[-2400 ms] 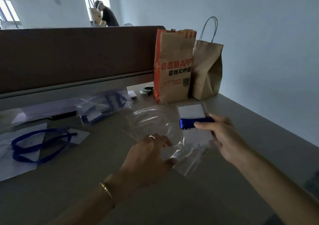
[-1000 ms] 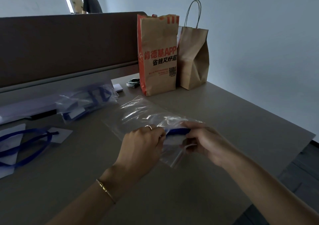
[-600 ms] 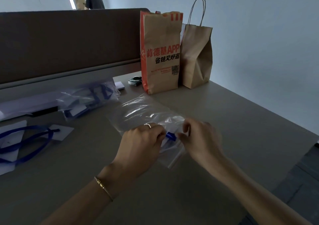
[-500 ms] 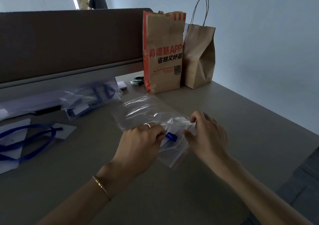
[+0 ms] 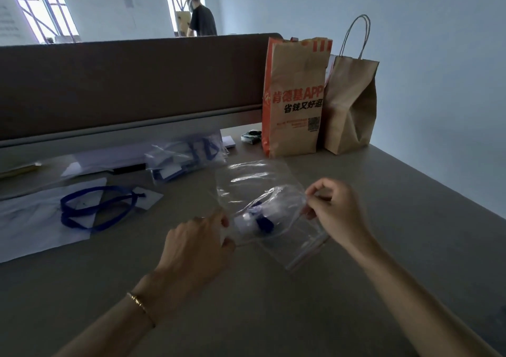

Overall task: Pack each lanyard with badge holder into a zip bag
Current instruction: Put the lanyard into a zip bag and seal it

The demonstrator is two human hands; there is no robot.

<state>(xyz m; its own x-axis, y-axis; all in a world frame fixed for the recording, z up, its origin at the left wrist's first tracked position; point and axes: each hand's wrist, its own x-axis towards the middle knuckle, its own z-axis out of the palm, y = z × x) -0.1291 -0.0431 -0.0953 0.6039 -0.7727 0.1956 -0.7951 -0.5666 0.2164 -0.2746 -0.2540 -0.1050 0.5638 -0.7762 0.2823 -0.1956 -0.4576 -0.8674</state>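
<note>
A clear zip bag (image 5: 260,184) lies on the grey desk (image 5: 273,302) in front of me, its mouth lifted toward me. A folded blue lanyard with its white badge holder (image 5: 258,221) sits inside near the opening. My left hand (image 5: 197,244) pinches the bag's left edge. My right hand (image 5: 332,208) pinches the right edge, fingers curled on the plastic. A second blue lanyard with badge holder (image 5: 95,206) lies loose on white paper at the left. Packed zip bags (image 5: 186,156) with blue lanyards are piled behind it.
Two brown paper bags stand at the back right, a printed one (image 5: 294,99) and a plain one with handles (image 5: 350,104). A brown partition (image 5: 131,82) runs along the desk's back. The desk's right edge falls away diagonally. A person stands far behind the partition.
The lanyard bundle went from my right hand into the bag. My hands have drawn apart, each now pinching one side of the bag's opening.
</note>
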